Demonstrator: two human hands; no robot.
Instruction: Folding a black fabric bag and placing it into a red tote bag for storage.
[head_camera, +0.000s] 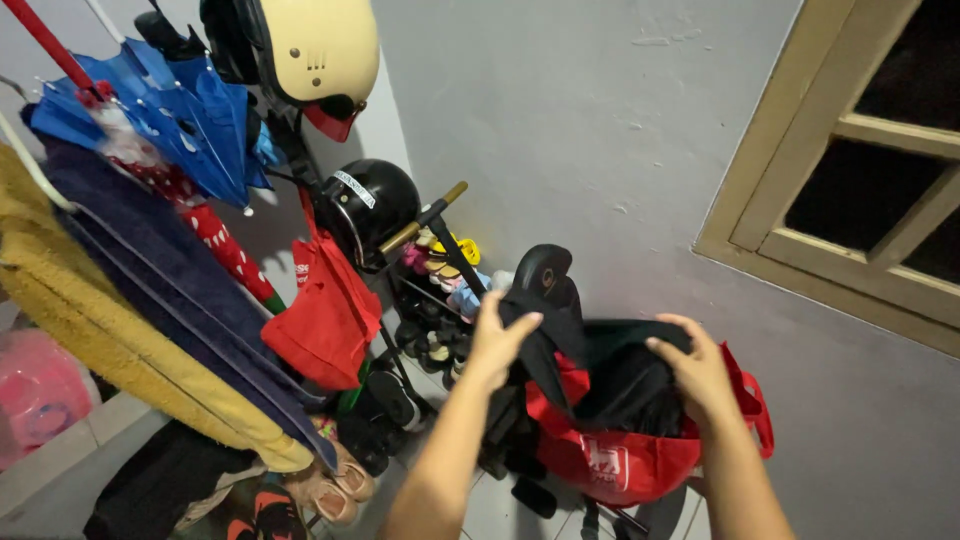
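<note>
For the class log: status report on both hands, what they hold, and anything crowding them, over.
Left hand shut on black cloth. Right hand flat on the cloth, grip unclear. Cloth sits in red bag. Shoe rack close at left.

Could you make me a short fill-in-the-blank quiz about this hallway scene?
1. Both hands, the left hand and the right hand, grip a black cloth over a ____ bag.
2. The cream helmet hangs above a ____ helmet.
3. The folded blue ____ hangs at upper left.
4. The window frame is on the ____ side.

Missing words: red; black; umbrella; right
</note>
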